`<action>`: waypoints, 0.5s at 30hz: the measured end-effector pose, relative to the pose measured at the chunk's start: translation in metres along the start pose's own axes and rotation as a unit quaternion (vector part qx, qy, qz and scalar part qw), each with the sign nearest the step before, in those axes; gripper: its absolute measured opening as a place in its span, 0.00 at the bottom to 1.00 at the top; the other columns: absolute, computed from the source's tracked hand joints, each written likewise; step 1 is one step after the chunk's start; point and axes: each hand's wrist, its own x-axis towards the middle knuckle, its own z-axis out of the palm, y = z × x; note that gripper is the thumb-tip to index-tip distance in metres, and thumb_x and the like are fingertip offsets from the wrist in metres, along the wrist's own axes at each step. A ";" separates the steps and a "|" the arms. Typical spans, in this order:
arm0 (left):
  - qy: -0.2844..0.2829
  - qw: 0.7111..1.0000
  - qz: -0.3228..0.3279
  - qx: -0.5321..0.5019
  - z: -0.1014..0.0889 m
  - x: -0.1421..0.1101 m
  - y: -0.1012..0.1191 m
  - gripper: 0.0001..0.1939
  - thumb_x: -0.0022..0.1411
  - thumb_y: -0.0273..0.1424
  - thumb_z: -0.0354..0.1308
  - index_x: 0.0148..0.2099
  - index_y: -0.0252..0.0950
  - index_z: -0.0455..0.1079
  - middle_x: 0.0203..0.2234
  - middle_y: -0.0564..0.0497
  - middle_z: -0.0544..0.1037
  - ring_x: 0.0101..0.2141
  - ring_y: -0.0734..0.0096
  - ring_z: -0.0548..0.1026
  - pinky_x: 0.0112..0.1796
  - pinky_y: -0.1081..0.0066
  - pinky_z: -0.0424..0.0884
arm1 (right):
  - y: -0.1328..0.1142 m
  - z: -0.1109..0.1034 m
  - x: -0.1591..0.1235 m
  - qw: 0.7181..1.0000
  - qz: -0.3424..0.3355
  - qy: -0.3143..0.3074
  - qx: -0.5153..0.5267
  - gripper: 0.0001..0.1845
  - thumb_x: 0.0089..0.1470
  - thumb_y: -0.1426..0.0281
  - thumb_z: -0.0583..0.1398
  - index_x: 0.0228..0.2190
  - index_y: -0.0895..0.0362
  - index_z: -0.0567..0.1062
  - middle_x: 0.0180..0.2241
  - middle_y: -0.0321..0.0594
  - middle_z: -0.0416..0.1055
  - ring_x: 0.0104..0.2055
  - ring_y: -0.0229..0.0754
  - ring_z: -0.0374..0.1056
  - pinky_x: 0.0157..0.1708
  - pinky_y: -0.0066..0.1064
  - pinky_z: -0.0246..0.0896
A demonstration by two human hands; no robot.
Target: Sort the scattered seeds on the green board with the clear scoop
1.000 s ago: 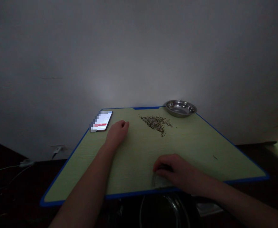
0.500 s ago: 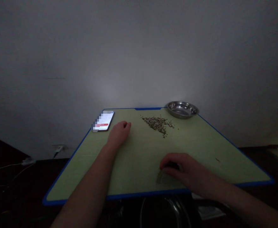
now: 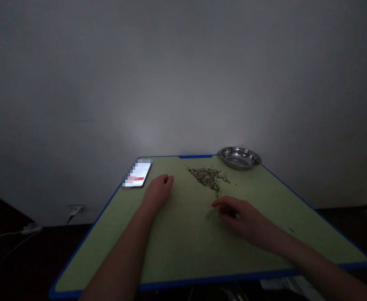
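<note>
A loose heap of small dark and pale grains, perhaps seeds or beans (image 3: pixel 206 177), lies spread toward the back of the pale green table (image 3: pixel 183 246). To its left, my left hand (image 3: pixel 159 190) rests on the tabletop, its fingers curled into a loose fist with nothing seen in it. My right hand (image 3: pixel 240 215) is nearer, in front of the heap, fingers bent and the index finger reaching out. At its fingertips shows a faint, clear see-through object (image 3: pixel 213 215), blurred, whose kind I cannot make out.
A shiny steel bowl (image 3: pixel 240 159) stands at the back right corner. At the back left lies a phone (image 3: pixel 139 173) with its screen lit. A thin dark sliver (image 3: pixel 291 230) lies on the right. Blue edging (image 3: pixel 221 278) runs round the table; a grey wall (image 3: pixel 183 83) stands behind.
My right hand has moved away from me, toward the heap, with the clear object at its fingers. The view has tilted up a little. My left hand stays in place.
</note>
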 end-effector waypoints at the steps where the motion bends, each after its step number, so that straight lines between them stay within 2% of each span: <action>1: 0.001 1.000 0.001 0.001 0.000 0.000 -0.001 0.20 0.61 0.41 0.42 0.25 0.36 0.65 0.24 0.48 0.72 0.26 0.71 0.68 0.27 0.72 0.55 | -0.006 0.006 0.003 1.000 -0.020 -0.017 -0.008 0.15 0.50 0.75 0.54 0.41 0.57 0.74 0.33 0.39 0.74 0.34 0.39 0.68 0.36 0.32 0.62; 4: 0.000 1.000 0.002 -0.001 0.001 0.002 -0.003 0.20 0.61 0.41 0.41 0.25 0.36 0.63 0.23 0.49 0.71 0.26 0.71 0.67 0.27 0.72 0.55 | -0.020 0.018 0.018 0.994 -0.088 -0.046 -0.045 0.16 0.48 0.78 0.55 0.38 0.57 0.77 0.37 0.41 0.76 0.39 0.40 0.69 0.42 0.32 0.59; 6: 0.001 1.000 0.004 -0.002 0.001 0.002 -0.004 0.20 0.61 0.41 0.41 0.24 0.36 0.63 0.22 0.49 0.71 0.25 0.71 0.67 0.27 0.72 0.54 | -0.023 0.022 0.032 0.990 -0.102 -0.052 -0.082 0.15 0.47 0.78 0.56 0.36 0.57 0.78 0.34 0.41 0.76 0.37 0.40 0.69 0.40 0.31 0.59; 9: 0.008 1.000 0.005 -0.001 0.003 0.002 -0.005 0.20 0.61 0.41 0.41 0.24 0.36 0.63 0.22 0.49 0.71 0.25 0.71 0.66 0.27 0.72 0.54 | -0.017 0.019 0.060 0.987 -0.082 -0.047 -0.133 0.13 0.46 0.77 0.59 0.36 0.58 0.78 0.30 0.40 0.76 0.32 0.39 0.69 0.35 0.29 0.59; 15: 0.002 1.000 -0.017 0.003 0.002 0.000 -0.005 0.21 0.62 0.42 0.41 0.26 0.36 0.66 0.23 0.49 0.72 0.25 0.72 0.66 0.26 0.72 0.53 | 0.004 0.006 0.114 0.976 -0.038 -0.018 -0.213 0.10 0.49 0.70 0.60 0.35 0.58 0.76 0.31 0.41 0.75 0.33 0.40 0.68 0.33 0.28 0.57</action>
